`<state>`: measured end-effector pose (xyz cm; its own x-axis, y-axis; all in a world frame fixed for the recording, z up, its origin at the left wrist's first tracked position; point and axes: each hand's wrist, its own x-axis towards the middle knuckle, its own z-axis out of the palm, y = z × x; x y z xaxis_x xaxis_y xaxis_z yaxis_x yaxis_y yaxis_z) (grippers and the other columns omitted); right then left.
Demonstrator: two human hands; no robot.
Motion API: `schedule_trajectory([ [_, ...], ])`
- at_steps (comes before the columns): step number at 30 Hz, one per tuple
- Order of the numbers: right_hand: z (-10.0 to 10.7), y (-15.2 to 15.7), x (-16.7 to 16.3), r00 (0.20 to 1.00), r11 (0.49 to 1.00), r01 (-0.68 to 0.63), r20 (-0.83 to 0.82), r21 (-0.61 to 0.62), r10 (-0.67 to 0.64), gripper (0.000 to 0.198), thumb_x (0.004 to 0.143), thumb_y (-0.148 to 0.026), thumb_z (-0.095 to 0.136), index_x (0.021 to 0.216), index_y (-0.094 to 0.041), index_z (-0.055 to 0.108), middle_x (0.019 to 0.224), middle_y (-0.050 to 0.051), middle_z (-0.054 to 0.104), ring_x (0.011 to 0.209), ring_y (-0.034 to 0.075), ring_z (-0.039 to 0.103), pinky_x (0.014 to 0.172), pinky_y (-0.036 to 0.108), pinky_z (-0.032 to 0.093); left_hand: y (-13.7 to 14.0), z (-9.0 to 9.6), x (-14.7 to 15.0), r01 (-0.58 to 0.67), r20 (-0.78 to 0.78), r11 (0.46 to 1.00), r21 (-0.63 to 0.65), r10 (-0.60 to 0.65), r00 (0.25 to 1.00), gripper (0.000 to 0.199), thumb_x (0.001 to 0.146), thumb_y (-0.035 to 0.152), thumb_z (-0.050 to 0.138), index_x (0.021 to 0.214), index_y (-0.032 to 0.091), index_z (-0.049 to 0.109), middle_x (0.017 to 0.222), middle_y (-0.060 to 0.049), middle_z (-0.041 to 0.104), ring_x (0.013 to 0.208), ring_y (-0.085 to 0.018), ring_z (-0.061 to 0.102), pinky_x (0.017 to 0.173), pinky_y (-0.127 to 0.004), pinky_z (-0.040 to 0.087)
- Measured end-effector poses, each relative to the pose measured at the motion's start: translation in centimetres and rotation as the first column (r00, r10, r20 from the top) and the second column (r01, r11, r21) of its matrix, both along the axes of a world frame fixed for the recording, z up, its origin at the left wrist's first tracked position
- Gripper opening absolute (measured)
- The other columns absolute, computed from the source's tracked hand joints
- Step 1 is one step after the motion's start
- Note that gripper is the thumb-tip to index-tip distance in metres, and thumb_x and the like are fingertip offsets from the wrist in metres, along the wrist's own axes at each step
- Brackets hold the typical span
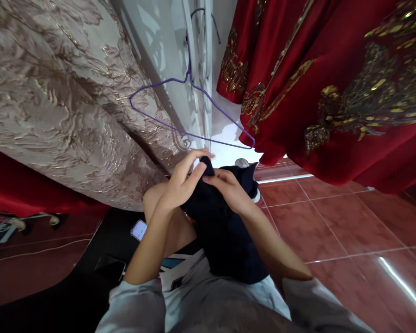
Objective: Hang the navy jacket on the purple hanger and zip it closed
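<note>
A dark navy garment [225, 236] lies across my lap and hangs over my knee. My left hand [184, 182] is closed on a small raised fold of it, thumb on the near side and fingers behind, slightly blurred. Close beside it, my right hand [230, 188] pinches the same fold between thumb and fingers. What kind of garment this is, I cannot tell. Just beyond my hands a purple wire hanger [171, 127] hangs bare, apart from the cloth.
Embossed pinkish fabric [72, 92] hangs at left, red fabric with gold sequins [333, 92] at right. A lit phone [138, 230] and a dark phone [110, 267] lie on the black seat [86, 286]. Red tiles [319, 222] cover the floor.
</note>
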<state>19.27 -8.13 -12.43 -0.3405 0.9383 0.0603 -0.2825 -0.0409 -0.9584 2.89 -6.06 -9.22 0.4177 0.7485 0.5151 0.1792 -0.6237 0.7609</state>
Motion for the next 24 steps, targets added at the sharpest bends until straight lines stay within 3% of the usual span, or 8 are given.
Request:
schedule_trajectory([
  [3, 3.4, 0.8, 1.9, 0.972, 0.962, -0.230, -0.084, -0.148, 0.220, 0.024, 0.073, -0.034, 0.078, 0.086, -0.016, 0.069, 0.075, 0.001, 0.068, 0.068, 0.015, 0.064, 0.065, 0.027, 0.053, 0.8, -1.5, -1.5, 0.121, -0.089, 0.974, -0.193, -0.140, 0.986, 0.055, 0.100, 0.070, 0.045, 0.102, 0.021, 0.071, 0.100, -0.010, 0.073, 0.114, -0.031, 0.068, 0.119, -0.049, 0.043],
  [6, 6.7, 1.7, 3.9, 0.940, 0.942, -0.333, 0.065, -0.046, 0.335, 0.022, 0.066, -0.022, 0.080, 0.083, -0.017, 0.067, 0.071, 0.000, 0.066, 0.066, 0.015, 0.064, 0.059, 0.025, 0.052, 1.1, -3.3, -4.1, 0.083, -0.382, 0.956, -0.280, -0.191, 0.904, 0.037, 0.092, 0.058, 0.067, 0.080, 0.024, 0.072, 0.083, -0.005, 0.072, 0.097, -0.030, 0.071, 0.129, -0.053, 0.026],
  [8, 7.8, 2.7, 4.4, 0.953, 0.955, -0.246, 0.223, 0.164, 0.207, 0.014, 0.068, -0.015, 0.073, 0.072, -0.018, 0.060, 0.064, -0.003, 0.057, 0.061, 0.012, 0.056, 0.055, 0.022, 0.044, 1.5, -4.1, -6.4, 0.022, -0.574, 0.973, -0.228, -0.152, 0.805, 0.029, 0.088, 0.050, 0.073, 0.076, 0.024, 0.070, 0.087, -0.005, 0.074, 0.101, -0.032, 0.071, 0.130, -0.061, 0.015],
  [10, 7.6, 4.5, 3.7, 0.950, 0.914, -0.078, 0.307, 0.398, -0.053, 0.020, 0.070, -0.009, 0.066, 0.064, -0.018, 0.050, 0.061, -0.004, 0.047, 0.059, 0.009, 0.048, 0.054, 0.021, 0.037, 2.5, -4.3, -9.1, -0.103, -0.696, 0.991, -0.089, 0.012, 0.718, 0.019, 0.083, 0.042, 0.076, 0.084, 0.023, 0.071, 0.101, -0.009, 0.076, 0.114, -0.037, 0.067, 0.127, -0.068, 0.013],
  [13, 5.1, 8.0, 1.6, 0.881, 0.784, 0.151, 0.278, 0.602, -0.384, 0.013, 0.077, -0.010, 0.065, 0.076, -0.019, 0.055, 0.072, -0.002, 0.054, 0.070, 0.012, 0.051, 0.066, 0.024, 0.042, 4.4, -4.1, -13.1, -0.264, -0.752, 0.962, 0.067, 0.223, 0.621, 0.018, 0.080, 0.030, 0.070, 0.096, 0.022, 0.071, 0.109, -0.015, 0.074, 0.114, -0.040, 0.065, 0.119, -0.063, 0.034],
  [15, 2.9, 10.2, 0.7, 0.838, 0.744, 0.178, 0.297, 0.644, -0.458, 0.004, 0.089, -0.021, 0.064, 0.087, -0.020, 0.060, 0.082, 0.000, 0.061, 0.078, 0.014, 0.055, 0.076, 0.027, 0.044, 5.3, -4.1, -15.3, -0.301, -0.782, 0.951, 0.064, 0.236, 0.577, 0.013, 0.081, 0.027, 0.062, 0.091, 0.022, 0.070, 0.102, -0.015, 0.073, 0.102, -0.036, 0.068, 0.106, -0.050, 0.049],
  [20, 0.4, 11.5, 3.0, 0.751, 0.701, 0.137, 0.388, 0.699, -0.534, 0.035, 0.102, -0.039, 0.052, 0.076, -0.019, 0.063, 0.072, 0.001, 0.061, 0.069, 0.014, 0.053, 0.069, 0.030, 0.039, 5.0, -5.4, -18.4, -0.398, -0.846, 0.917, 0.019, 0.227, 0.482, 0.008, 0.076, 0.028, 0.061, 0.079, 0.024, 0.067, 0.078, -0.009, 0.069, 0.076, -0.029, 0.065, 0.086, -0.039, 0.053],
  [24, 1.5, 9.6, 6.5, 0.720, 0.683, 0.171, 0.383, 0.710, -0.579, 0.026, 0.094, -0.043, 0.067, 0.084, -0.019, 0.072, 0.079, 0.003, 0.070, 0.073, 0.016, 0.060, 0.071, 0.030, 0.043, 4.6, -4.6, -18.3, -0.384, -0.774, 0.922, 0.052, 0.280, 0.567, 0.019, 0.085, 0.035, 0.053, 0.079, 0.023, 0.067, 0.090, -0.011, 0.071, 0.093, -0.031, 0.066, 0.097, -0.043, 0.049],
])
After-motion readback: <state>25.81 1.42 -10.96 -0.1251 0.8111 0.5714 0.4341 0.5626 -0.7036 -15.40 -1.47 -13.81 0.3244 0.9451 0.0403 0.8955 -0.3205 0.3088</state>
